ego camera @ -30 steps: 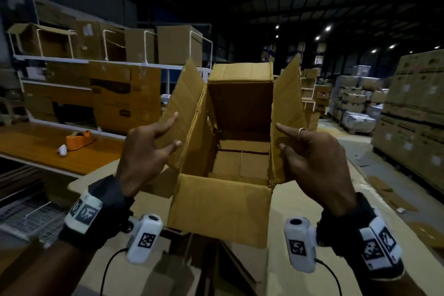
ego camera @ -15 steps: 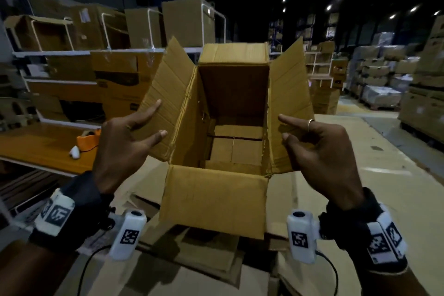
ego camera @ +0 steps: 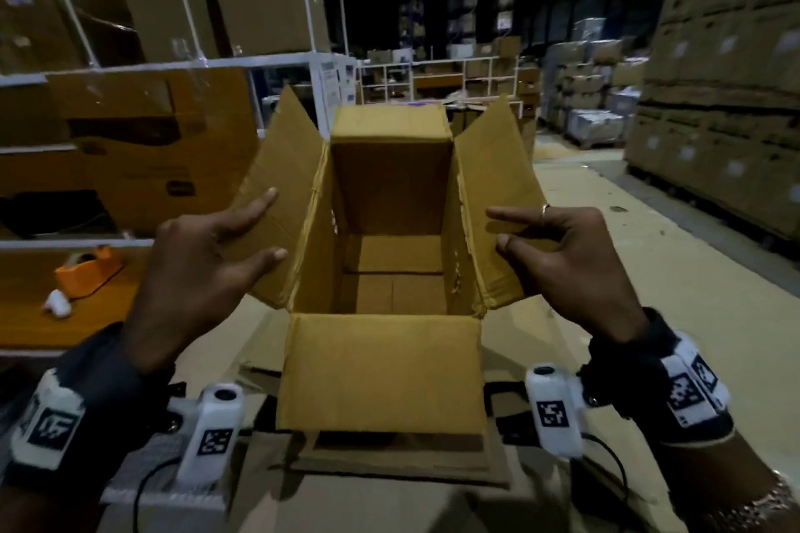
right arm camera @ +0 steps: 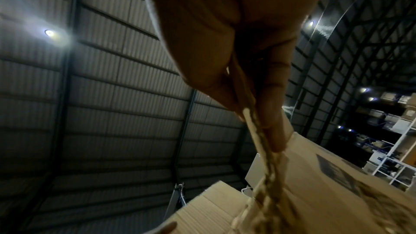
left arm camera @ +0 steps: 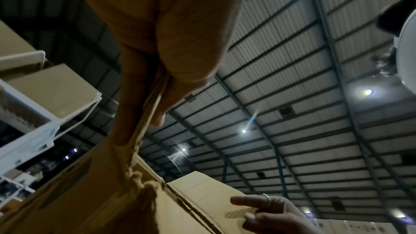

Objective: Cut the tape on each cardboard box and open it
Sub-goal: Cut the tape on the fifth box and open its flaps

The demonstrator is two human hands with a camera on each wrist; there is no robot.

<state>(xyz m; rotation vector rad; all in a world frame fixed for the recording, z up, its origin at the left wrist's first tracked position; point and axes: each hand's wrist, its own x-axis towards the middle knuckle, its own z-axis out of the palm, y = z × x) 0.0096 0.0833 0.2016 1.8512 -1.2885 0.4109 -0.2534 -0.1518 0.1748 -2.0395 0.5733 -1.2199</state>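
An open, empty cardboard box (ego camera: 381,372) is in front of me, all its top flaps spread. My left hand (ego camera: 203,264) pinches the left flap (ego camera: 285,151), thumb inside and fingers outside. In the left wrist view, the left hand (left arm camera: 162,51) grips the flap's edge (left arm camera: 137,149). My right hand (ego camera: 562,260), with a ring on one finger, pinches the right flap (ego camera: 498,151). The right wrist view has the right hand (right arm camera: 225,51) clamping the ragged flap edge (right arm camera: 268,166). No cutter shows in either hand.
An orange tape dispenser (ego camera: 88,270) lies on the wooden table (ego camera: 26,316) at left. White racks (ego camera: 277,61) behind hold cardboard boxes. Stacked cartons (ego camera: 727,100) line the right. Flattened cardboard (ego camera: 389,467) lies under the box.
Both hands keep their pinch on the side flaps. The box now sits lower against the racks behind, and I see deeper into it.
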